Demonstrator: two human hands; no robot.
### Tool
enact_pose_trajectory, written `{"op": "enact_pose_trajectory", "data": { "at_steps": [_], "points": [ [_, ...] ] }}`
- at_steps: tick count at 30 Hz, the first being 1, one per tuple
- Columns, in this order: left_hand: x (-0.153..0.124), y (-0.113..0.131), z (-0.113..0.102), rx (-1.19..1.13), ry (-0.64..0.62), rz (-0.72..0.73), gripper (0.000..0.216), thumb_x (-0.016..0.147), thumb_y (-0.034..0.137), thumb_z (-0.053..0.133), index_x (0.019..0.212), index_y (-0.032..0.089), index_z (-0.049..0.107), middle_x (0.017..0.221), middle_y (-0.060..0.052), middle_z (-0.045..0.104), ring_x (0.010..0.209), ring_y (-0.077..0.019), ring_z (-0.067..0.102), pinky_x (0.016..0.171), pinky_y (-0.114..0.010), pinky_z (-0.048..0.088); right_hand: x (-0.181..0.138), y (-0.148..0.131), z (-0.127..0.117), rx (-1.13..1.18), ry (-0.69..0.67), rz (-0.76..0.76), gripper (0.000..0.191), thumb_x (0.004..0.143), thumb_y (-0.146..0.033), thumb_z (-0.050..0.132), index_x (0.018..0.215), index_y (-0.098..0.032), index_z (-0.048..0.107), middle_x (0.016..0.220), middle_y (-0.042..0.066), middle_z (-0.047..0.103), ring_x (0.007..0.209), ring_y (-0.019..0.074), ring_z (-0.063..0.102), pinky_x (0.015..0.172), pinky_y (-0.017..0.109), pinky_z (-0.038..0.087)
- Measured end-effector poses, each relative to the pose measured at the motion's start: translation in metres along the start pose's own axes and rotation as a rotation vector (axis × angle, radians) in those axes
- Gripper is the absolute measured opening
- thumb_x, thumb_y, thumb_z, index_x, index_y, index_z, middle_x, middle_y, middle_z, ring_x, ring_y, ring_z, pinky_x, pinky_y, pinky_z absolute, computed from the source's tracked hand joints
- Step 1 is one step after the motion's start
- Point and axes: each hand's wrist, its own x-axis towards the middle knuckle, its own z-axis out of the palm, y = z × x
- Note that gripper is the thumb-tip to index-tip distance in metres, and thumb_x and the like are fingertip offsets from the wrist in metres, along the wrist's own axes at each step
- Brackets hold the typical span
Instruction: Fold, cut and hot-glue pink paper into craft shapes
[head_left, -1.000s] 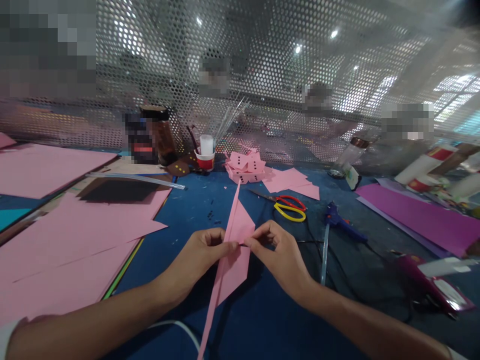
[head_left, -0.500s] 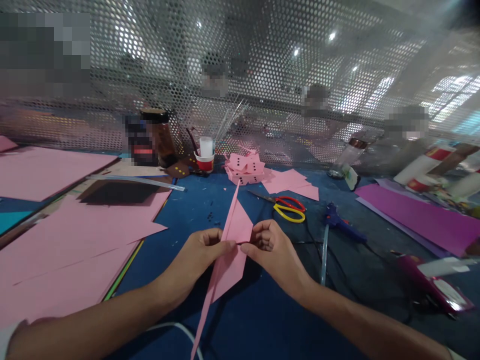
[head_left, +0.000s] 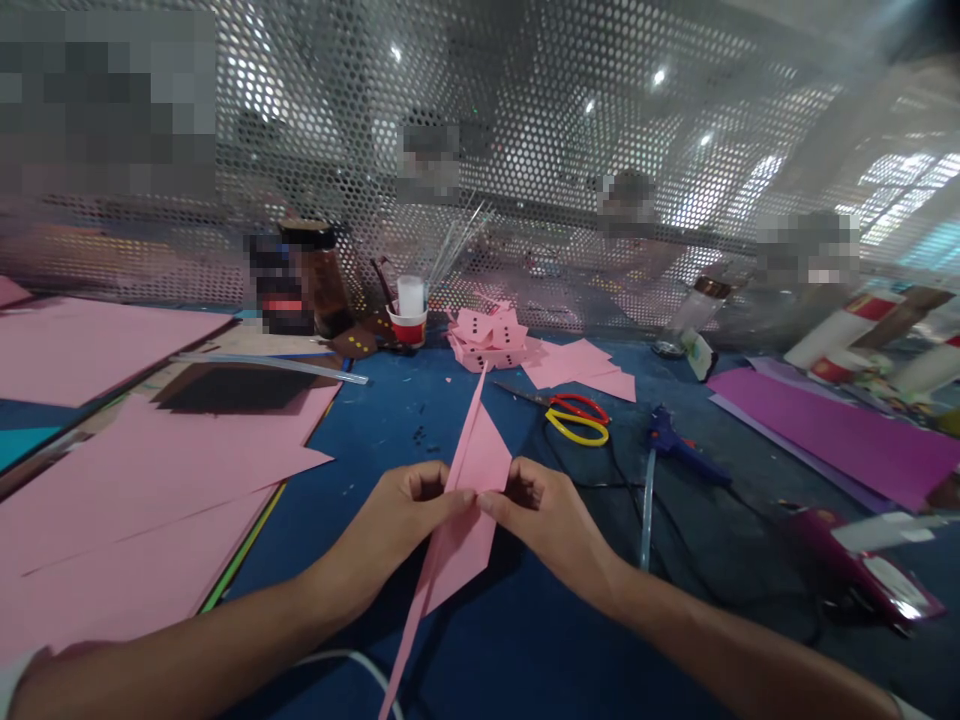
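Observation:
A folded piece of pink paper (head_left: 459, 555) is held up above the blue table, its long narrow strip slanting toward me. My left hand (head_left: 409, 515) pinches its middle from the left, thumb on the near face and fingers behind. From the right, my right hand (head_left: 536, 500) grips the same paper, its thumb tip close to the left thumb. Beyond the paper lie scissors (head_left: 577, 420) with red and yellow handles. Behind them sits a small pink paper piece with black dots (head_left: 487, 340), beside loose pink paper scraps (head_left: 574, 362).
Large pink sheets (head_left: 172, 500) cover the left side. A blue glue gun (head_left: 686, 445) with a clear stick lies at right, near purple paper (head_left: 832, 430). A red-and-white cup (head_left: 409, 328) and a dark-lidded jar (head_left: 322, 280) stand before the perforated metal screen (head_left: 525, 130).
My right fingers have curled in further behind the paper, and its thumb has come closer to the left one. The paper has shifted slightly right in view.

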Motion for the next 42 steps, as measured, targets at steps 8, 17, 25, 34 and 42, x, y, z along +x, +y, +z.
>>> {"op": "enact_pose_trajectory", "data": {
  "at_steps": [8, 17, 25, 34, 42],
  "points": [
    [0.001, -0.001, -0.001, -0.003, -0.011, 0.008, 0.029, 0.075, 0.043, 0.075, 0.070, 0.016, 0.065, 0.068, 0.003, 0.057, 0.065, -0.0119, 0.047, 0.061, -0.023, 0.038, 0.000, 0.002, 0.000, 0.010, 0.002, 0.007, 0.019, 0.087, -0.035, 0.071, 0.091, -0.017, 0.068, 0.085, 0.002, 0.069, 0.081, 0.0184, 0.064, 0.073, 0.030, 0.051],
    [0.002, -0.002, -0.001, -0.010, -0.033, -0.003, 0.030, 0.074, 0.044, 0.076, 0.078, 0.015, 0.070, 0.076, -0.001, 0.064, 0.072, -0.0154, 0.055, 0.067, -0.026, 0.044, 0.000, -0.002, 0.001, 0.032, -0.011, 0.010, 0.017, 0.087, -0.034, 0.069, 0.088, -0.018, 0.065, 0.087, 0.002, 0.068, 0.085, 0.0195, 0.065, 0.075, 0.031, 0.052],
    [0.002, -0.005, -0.002, 0.021, -0.018, -0.007, 0.029, 0.076, 0.044, 0.074, 0.078, 0.015, 0.070, 0.078, -0.001, 0.065, 0.072, -0.0158, 0.055, 0.068, -0.027, 0.044, -0.001, -0.007, 0.000, 0.062, -0.034, 0.015, 0.016, 0.088, -0.032, 0.068, 0.093, -0.017, 0.068, 0.093, 0.004, 0.072, 0.089, 0.0207, 0.067, 0.079, 0.032, 0.053],
    [-0.001, -0.003, -0.001, 0.044, -0.006, 0.012, 0.028, 0.076, 0.043, 0.071, 0.076, 0.015, 0.069, 0.074, -0.001, 0.063, 0.069, -0.0153, 0.054, 0.063, -0.026, 0.043, -0.002, -0.008, 0.001, 0.075, -0.040, 0.010, 0.016, 0.088, -0.032, 0.069, 0.094, -0.017, 0.068, 0.095, 0.005, 0.073, 0.089, 0.0209, 0.067, 0.080, 0.032, 0.053],
    [-0.001, -0.001, -0.001, 0.036, 0.001, 0.002, 0.032, 0.075, 0.047, 0.073, 0.078, 0.015, 0.070, 0.075, -0.001, 0.065, 0.069, -0.0159, 0.055, 0.063, -0.026, 0.042, -0.001, -0.005, 0.001, 0.038, -0.022, -0.002, 0.016, 0.088, -0.034, 0.067, 0.087, -0.018, 0.065, 0.085, 0.003, 0.067, 0.083, 0.0191, 0.064, 0.078, 0.031, 0.053]
  ]
}}
